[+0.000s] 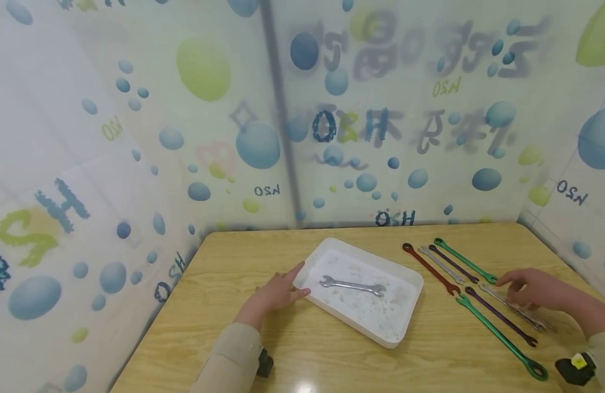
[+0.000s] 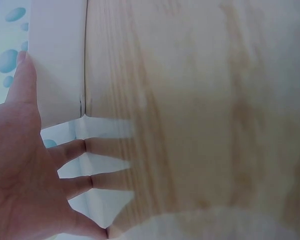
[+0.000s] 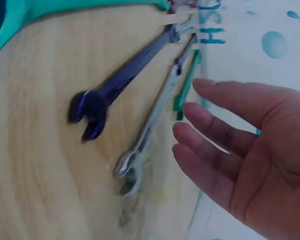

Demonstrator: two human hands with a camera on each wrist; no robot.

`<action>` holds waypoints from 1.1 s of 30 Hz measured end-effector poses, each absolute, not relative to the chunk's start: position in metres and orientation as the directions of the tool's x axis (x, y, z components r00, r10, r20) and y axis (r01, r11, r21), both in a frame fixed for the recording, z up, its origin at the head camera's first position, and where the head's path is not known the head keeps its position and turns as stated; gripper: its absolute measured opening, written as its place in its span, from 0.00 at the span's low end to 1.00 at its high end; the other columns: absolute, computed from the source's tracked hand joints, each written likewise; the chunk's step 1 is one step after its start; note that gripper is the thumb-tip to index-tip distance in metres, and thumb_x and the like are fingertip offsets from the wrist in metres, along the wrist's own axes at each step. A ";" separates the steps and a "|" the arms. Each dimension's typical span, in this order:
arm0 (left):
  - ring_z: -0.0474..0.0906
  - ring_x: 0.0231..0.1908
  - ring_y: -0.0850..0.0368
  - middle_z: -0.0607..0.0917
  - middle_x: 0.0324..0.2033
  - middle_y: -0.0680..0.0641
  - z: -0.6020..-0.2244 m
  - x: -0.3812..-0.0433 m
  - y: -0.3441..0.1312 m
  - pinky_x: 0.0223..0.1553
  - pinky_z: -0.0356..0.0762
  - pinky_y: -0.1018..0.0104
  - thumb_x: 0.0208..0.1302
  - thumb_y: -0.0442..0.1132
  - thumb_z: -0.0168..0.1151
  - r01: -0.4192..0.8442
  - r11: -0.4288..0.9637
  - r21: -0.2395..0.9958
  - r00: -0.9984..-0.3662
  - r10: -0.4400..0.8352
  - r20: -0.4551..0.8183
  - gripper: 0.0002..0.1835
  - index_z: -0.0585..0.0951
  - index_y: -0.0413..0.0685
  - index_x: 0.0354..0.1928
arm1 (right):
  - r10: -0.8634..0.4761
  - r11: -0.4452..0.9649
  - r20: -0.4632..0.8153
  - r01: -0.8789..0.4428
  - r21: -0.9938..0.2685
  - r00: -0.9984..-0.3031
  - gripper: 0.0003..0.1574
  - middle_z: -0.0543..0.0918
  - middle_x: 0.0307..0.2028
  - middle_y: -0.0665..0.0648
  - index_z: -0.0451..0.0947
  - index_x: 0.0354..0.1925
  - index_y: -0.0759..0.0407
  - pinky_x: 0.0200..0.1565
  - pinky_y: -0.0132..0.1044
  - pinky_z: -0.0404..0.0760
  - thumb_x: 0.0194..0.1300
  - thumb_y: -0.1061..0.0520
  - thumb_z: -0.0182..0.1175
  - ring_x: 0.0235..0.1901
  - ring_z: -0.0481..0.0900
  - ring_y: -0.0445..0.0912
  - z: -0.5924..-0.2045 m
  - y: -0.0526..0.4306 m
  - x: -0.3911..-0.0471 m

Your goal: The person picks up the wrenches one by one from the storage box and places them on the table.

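A white tray (image 1: 334,248) lies on the table with a silver double open-ended wrench (image 1: 353,285) inside it. My left hand (image 1: 273,295) touches the tray's left corner, its fingers spread; in the left wrist view several fingertips rest on the table beside the tray wall (image 2: 59,60). To the right, my right hand (image 1: 538,289) hovers above a silver wrench (image 3: 157,110) with loosely bent fingers and nothing between them. Around that wrench lie a purple wrench (image 1: 501,316), a green wrench (image 1: 501,335) and, farther back, another green wrench (image 1: 466,261).
Behind these, a red wrench (image 1: 432,270), a second silver wrench (image 1: 442,266) and a second purple wrench (image 1: 454,263) lie slanted between the tray and the far green one. A bubble-printed curtain (image 1: 410,136) borders the wooden table (image 1: 253,251) at the back.
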State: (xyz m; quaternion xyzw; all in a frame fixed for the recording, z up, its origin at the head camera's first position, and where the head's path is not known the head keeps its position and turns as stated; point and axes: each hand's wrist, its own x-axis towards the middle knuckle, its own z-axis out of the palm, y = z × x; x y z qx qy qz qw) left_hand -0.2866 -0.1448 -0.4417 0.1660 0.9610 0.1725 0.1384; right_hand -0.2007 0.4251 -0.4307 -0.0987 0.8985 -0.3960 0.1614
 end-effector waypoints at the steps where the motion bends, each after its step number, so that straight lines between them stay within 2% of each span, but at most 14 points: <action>1: 0.50 0.70 0.31 0.75 0.63 0.45 -0.441 -0.287 -0.145 0.53 0.48 0.18 0.66 0.67 0.51 0.271 0.885 0.378 -0.906 0.367 -0.210 0.43 0.48 0.67 0.77 | -0.313 0.661 -0.204 -0.059 -0.748 -0.927 0.26 0.76 0.32 0.58 0.65 0.57 0.85 0.21 0.37 0.71 0.65 0.68 0.55 0.21 0.68 0.41 -0.429 0.423 -0.201; 8: 0.49 0.71 0.32 0.68 0.68 0.45 -0.442 -0.287 -0.146 0.54 0.48 0.18 0.66 0.68 0.50 0.265 0.890 0.372 -0.907 0.361 -0.216 0.43 0.48 0.68 0.77 | -0.421 0.606 -0.122 -0.179 -0.775 -0.899 0.27 0.78 0.39 0.61 0.63 0.59 0.85 0.30 0.39 0.80 0.71 0.64 0.54 0.31 0.78 0.44 -0.420 0.407 -0.204; 20: 0.49 0.71 0.33 0.68 0.68 0.45 -0.443 -0.287 -0.146 0.54 0.48 0.18 0.66 0.68 0.50 0.267 0.890 0.370 -0.907 0.362 -0.215 0.43 0.48 0.68 0.77 | -0.508 0.533 -0.035 -0.282 -0.797 -0.861 0.27 0.78 0.41 0.64 0.66 0.59 0.81 0.33 0.40 0.82 0.70 0.62 0.57 0.32 0.79 0.45 -0.411 0.362 -0.216; 25: 0.50 0.71 0.32 0.67 0.69 0.45 -0.442 -0.287 -0.146 0.54 0.48 0.18 0.66 0.68 0.50 0.267 0.887 0.376 -0.907 0.363 -0.212 0.43 0.48 0.67 0.77 | -0.566 0.482 -0.006 -0.324 -0.814 -0.824 0.24 0.78 0.40 0.66 0.68 0.58 0.80 0.30 0.40 0.80 0.70 0.63 0.57 0.30 0.79 0.50 -0.406 0.343 -0.223; 29: 0.50 0.71 0.32 0.67 0.69 0.45 -0.442 -0.287 -0.144 0.53 0.47 0.18 0.66 0.68 0.51 0.260 0.888 0.380 -0.910 0.357 -0.211 0.43 0.49 0.67 0.77 | -0.565 0.511 -0.031 -0.320 -0.798 -0.825 0.24 0.78 0.41 0.65 0.71 0.59 0.74 0.30 0.41 0.79 0.70 0.61 0.58 0.32 0.78 0.52 -0.401 0.325 -0.228; 33: 0.50 0.71 0.33 0.68 0.69 0.45 -0.443 -0.288 -0.145 0.54 0.47 0.18 0.66 0.67 0.52 0.254 0.888 0.383 -0.911 0.352 -0.213 0.43 0.49 0.68 0.77 | -0.565 0.540 -0.044 -0.329 -0.774 -0.824 0.25 0.78 0.42 0.62 0.72 0.60 0.71 0.32 0.43 0.80 0.69 0.58 0.60 0.35 0.79 0.49 -0.399 0.306 -0.233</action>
